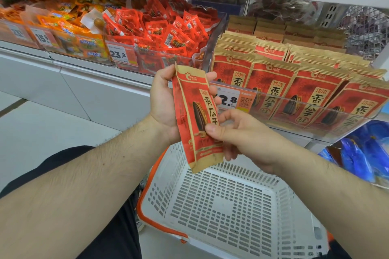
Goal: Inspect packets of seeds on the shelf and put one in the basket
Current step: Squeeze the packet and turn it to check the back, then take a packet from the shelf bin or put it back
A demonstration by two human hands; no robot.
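Presently one seed packet (197, 115) is held upright over the basket (212, 206), just in front of the shelf (294, 130). It is cupped from behind by the left hand (163, 101), fingers curled round its upper edge, and pinched near its lower half by the right hand (242, 134). Likely light, flexible and slightly slick, it is best gripped by its flat sealed edges. More packets (271, 88) are stacked behind.

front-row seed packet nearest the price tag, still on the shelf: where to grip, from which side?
Pinch the kraft top seal of that seed packet, coming from above. It stands upright behind the clear bin front, packed against neighbours, so probably only the top edge is free.
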